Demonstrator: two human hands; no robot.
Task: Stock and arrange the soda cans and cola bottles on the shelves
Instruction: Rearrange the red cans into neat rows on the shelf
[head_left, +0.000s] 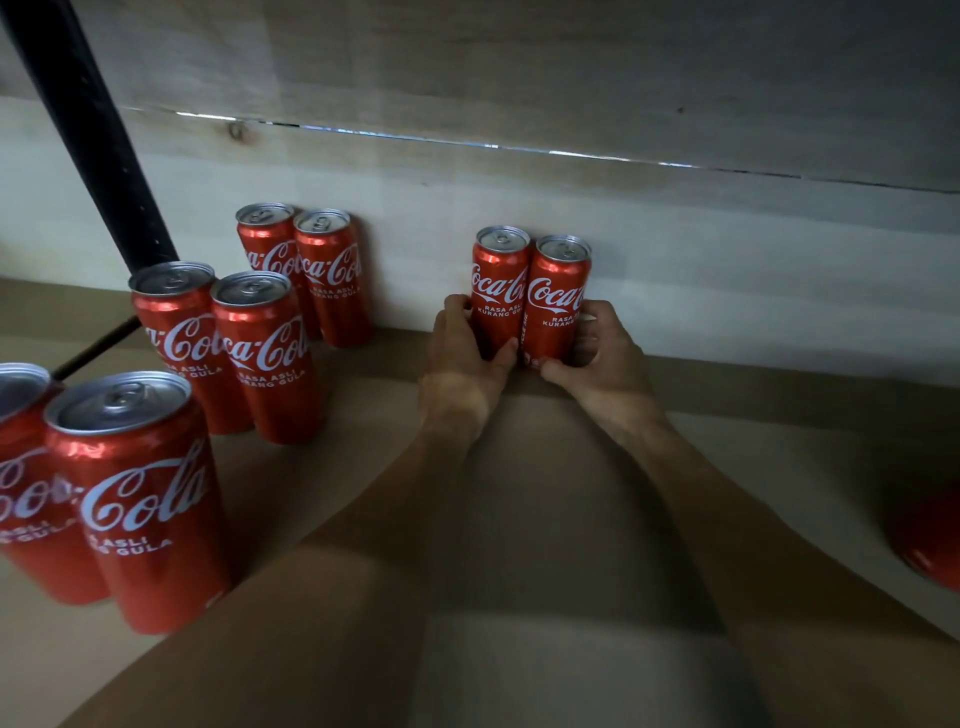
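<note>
Two slim red cola cans stand upright side by side against the back wall of the shelf. My left hand (462, 353) grips the left can (500, 283) near its base, thumb across the front. My right hand (597, 353) grips the right can (558, 296) the same way. The two cans touch each other. Several more red cola cans stand in pairs to the left: one pair at the back (304, 260), one in the middle (228, 343), one nearest me (124, 493).
The tan shelf board (519, 519) runs under my forearms. A black metal post (88, 130) rises at the far left. A pale wooden back wall (727, 260) closes the shelf. A red object (930, 540) shows partly at the right edge.
</note>
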